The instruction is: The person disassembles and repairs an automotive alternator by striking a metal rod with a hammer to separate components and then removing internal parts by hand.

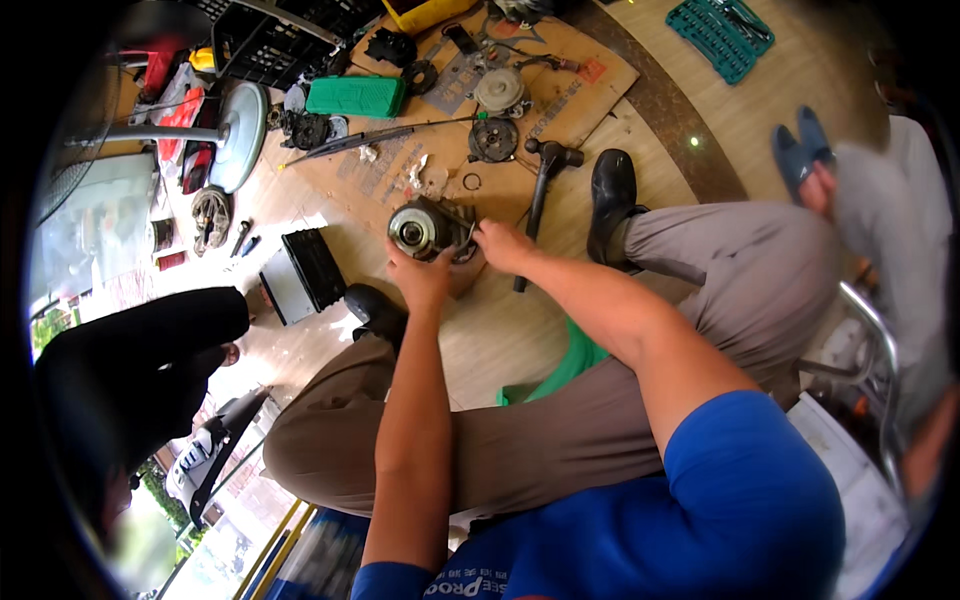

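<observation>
My left hand (420, 272) is closed round the lower left side of a round metal machine part (432, 228), which looks like a motor or alternator housing. Its bright ring-shaped end, with a dark hole in the middle, faces up and left. At the part's right edge, the fingers of my right hand (503, 246) are pinched together; whatever small thing they grip there is too small to make out. Just right of my right hand, a black-headed hammer (538, 195) lies on the floor. Behind the part, a thin dark ring (472, 182) rests on the cardboard sheet (375, 178).
On the cardboard lie a round cover (493, 139), a metal disc-shaped part (499, 91) and a green case (356, 97). An open green socket set (720, 38) is at the far right. A black-and-silver box (302, 277) stands left. Other people are on both sides.
</observation>
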`<move>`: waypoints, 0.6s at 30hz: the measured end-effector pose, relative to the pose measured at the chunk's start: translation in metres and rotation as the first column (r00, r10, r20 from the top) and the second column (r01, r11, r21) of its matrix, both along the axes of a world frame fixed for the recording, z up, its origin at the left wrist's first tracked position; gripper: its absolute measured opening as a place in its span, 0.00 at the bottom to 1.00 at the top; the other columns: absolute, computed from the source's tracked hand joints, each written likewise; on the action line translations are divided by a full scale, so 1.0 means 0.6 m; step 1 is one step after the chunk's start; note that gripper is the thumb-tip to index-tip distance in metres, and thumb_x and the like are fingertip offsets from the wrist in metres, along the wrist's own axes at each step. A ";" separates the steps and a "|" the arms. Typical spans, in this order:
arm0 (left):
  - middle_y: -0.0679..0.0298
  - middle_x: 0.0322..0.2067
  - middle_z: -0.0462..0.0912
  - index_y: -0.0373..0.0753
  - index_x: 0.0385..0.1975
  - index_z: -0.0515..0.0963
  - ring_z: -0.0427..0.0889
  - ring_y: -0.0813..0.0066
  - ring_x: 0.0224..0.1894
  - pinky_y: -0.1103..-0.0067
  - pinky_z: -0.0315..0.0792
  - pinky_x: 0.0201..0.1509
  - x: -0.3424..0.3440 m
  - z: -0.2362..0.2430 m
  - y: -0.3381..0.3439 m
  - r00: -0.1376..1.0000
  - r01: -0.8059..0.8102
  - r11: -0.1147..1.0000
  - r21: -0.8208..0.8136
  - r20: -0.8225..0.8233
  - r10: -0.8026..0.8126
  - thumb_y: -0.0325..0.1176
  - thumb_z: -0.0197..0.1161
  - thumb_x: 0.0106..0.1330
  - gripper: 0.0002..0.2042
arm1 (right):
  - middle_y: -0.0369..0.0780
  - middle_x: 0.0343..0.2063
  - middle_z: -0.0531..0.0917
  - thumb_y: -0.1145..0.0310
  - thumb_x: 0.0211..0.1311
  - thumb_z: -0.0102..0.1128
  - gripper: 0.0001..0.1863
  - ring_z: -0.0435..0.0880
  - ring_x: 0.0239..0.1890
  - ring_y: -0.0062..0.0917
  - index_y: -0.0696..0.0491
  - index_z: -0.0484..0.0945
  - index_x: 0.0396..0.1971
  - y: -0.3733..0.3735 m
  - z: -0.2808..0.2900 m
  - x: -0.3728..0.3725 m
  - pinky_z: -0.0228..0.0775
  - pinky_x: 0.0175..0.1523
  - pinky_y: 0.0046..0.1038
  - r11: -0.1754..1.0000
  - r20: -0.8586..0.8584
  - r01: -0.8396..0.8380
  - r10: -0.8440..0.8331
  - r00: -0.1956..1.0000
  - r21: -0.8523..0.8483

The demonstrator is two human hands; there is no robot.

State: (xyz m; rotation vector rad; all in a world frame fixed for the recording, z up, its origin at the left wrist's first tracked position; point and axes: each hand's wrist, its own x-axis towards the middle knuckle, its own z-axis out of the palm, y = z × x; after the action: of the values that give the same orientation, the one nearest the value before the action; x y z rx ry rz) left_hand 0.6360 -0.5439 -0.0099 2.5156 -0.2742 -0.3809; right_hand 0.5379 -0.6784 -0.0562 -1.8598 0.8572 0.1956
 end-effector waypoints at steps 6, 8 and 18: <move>0.31 0.67 0.53 0.40 0.72 0.54 0.58 0.33 0.69 0.61 0.61 0.70 0.095 0.043 0.032 0.917 0.354 0.920 0.170 0.128 -0.377 0.21 0.69 0.46 0.47 | 0.58 0.39 0.82 0.54 0.72 0.50 0.20 0.80 0.46 0.54 0.59 0.76 0.39 -0.010 -0.015 -0.013 0.71 0.50 0.49 1.000 0.025 0.009 -0.009 1.000 -0.010; 0.37 0.71 0.49 0.45 0.73 0.53 0.51 0.35 0.72 0.58 0.58 0.72 0.106 0.043 0.015 0.795 0.551 0.802 0.231 0.150 -0.588 0.22 0.72 0.44 0.51 | 0.57 0.38 0.83 0.54 0.72 0.50 0.20 0.80 0.45 0.54 0.59 0.76 0.39 -0.005 -0.022 -0.015 0.72 0.50 0.49 0.998 0.018 0.061 -0.061 0.998 -0.008; 0.39 0.67 0.56 0.53 0.74 0.52 0.61 0.35 0.67 0.60 0.63 0.69 0.093 0.045 -0.038 0.793 0.600 0.752 0.274 -0.080 -0.604 0.28 0.80 0.33 0.60 | 0.56 0.35 0.83 0.55 0.71 0.52 0.20 0.81 0.42 0.54 0.60 0.77 0.36 0.034 -0.034 -0.015 0.72 0.48 0.48 0.997 0.028 0.068 -0.069 0.997 0.037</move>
State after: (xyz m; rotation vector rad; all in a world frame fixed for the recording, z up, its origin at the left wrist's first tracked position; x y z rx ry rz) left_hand 0.6920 -0.5666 0.0173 2.6534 -1.1327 -0.6981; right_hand 0.5290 -0.6580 -0.0769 -1.7931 0.8902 0.1405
